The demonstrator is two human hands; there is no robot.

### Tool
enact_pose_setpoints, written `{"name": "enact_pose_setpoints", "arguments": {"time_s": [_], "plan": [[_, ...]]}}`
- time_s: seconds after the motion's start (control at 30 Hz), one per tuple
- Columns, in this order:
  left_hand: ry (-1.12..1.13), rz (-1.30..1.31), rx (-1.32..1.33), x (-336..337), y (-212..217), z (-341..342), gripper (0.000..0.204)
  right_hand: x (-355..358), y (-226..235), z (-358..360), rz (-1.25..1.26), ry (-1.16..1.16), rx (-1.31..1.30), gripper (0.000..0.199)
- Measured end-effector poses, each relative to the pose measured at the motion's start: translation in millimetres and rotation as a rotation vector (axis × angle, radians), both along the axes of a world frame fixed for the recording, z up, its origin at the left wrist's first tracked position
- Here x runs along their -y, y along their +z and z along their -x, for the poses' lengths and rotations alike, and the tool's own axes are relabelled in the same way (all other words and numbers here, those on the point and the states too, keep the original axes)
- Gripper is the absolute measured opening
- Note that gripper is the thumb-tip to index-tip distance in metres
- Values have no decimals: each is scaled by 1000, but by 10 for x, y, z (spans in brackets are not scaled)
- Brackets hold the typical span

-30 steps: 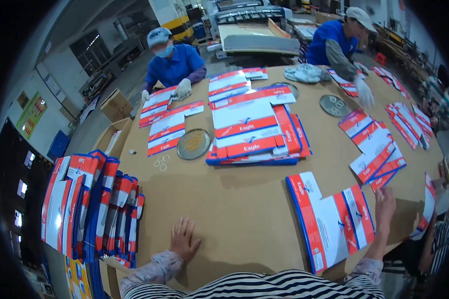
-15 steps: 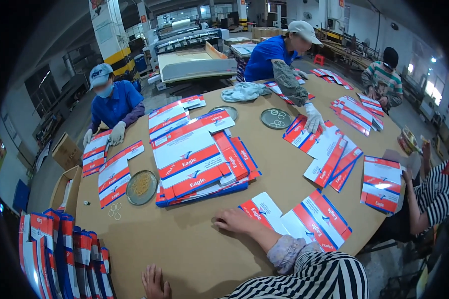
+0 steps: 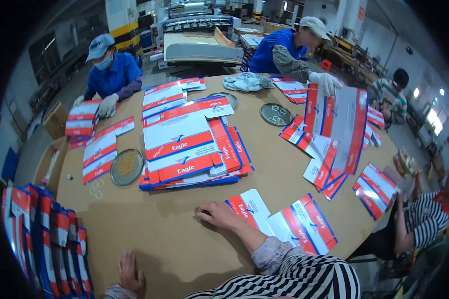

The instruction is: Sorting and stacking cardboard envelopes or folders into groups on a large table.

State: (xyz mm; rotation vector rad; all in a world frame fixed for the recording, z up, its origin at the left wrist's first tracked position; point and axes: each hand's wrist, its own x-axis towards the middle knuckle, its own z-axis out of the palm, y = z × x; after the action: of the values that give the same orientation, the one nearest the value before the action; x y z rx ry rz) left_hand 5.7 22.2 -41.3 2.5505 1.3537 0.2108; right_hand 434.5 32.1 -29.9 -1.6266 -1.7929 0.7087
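Note:
My left hand point(image 3: 131, 275) rests near the table's front edge at lower left, fingers extended, thumb apart, holding nothing. Flat on the tabletop, my right hand point(image 3: 219, 215) lies with nothing visible under its fingers. Beside it, partly beneath that forearm, is a flat red, white and blue carton point(image 3: 254, 207). Another flat carton point(image 3: 309, 226) adjoins it on the right. Beyond my hands, a tall pile of flat cartons point(image 3: 184, 144) occupies the table's middle.
Bundled folded cartons point(image 3: 47, 239) stand at left. A dish of rubber bands point(image 3: 126, 167) sits beside the pile; another dish point(image 3: 276, 114) holds pale rings. A cloth point(image 3: 247, 82) lies at the far edge. Co-workers surround the table, some handling cartons.
The far co-worker has lifted a carton off the right-hand pile and holds it upright. The co-worker at left has raised a stack of cartons. My hands stay resting on the table.

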Motion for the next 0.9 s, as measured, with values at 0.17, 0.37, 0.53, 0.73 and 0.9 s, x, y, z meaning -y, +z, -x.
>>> {"name": "enact_pose_setpoints", "arguments": {"time_s": [0.17, 0.37, 0.53, 0.73, 0.9], "plan": [[-10, 19, 76, -26, 214, -244, 66, 41, -8, -70, 18, -27, 4, 24], [-1, -8, 47, 92, 251, -81, 63, 29, -47, 106, 13, -43, 19, 25], [-42, -28, 61, 69, 160, -184, 62, 107, -94, -35, 2, -88, 0, 25], [-11, -38, 27, 83, 300, -233, 62, 39, -37, 4, -38, -67, -22, 26], [-17, -33, 18, 74, 291, -206, 62, 44, 43, 23, 56, -70, 29, 27]]}}
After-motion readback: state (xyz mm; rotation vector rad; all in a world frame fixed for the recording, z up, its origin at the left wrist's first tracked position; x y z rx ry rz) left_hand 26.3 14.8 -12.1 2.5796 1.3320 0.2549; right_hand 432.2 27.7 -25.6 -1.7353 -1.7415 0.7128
